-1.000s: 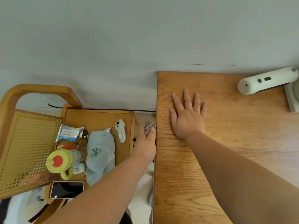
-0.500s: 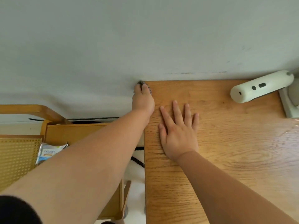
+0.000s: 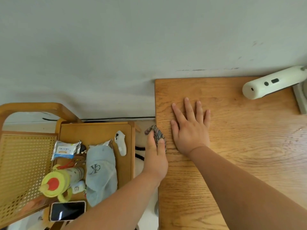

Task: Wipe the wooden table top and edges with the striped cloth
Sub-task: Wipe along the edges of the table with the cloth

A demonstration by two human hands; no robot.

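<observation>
The wooden table [image 3: 249, 155] fills the right half of the view, its far side against a pale wall. My left hand [image 3: 156, 156] grips the bunched striped cloth [image 3: 157, 134] and presses it against the table's left edge, roughly a third of the way down from the far corner. Most of the cloth is hidden under my fingers. My right hand [image 3: 191, 128] lies flat on the table top with fingers spread, just to the right of the cloth, holding nothing.
A white cylindrical device [image 3: 272, 84] lies at the table's far right. Left of the table stands a lower wooden side table [image 3: 99, 130] with a cap [image 3: 100, 173], a phone [image 3: 68, 210], a yellow bottle [image 3: 56, 182], a wipes pack [image 3: 66, 149] and a small white controller [image 3: 121, 142]. A black cable [image 3: 116, 118] runs along the wall.
My left hand slid the cloth back along the left edge, from the far corner toward me. The right hand stayed flat on the top. The view tilted down, showing the side table again.
</observation>
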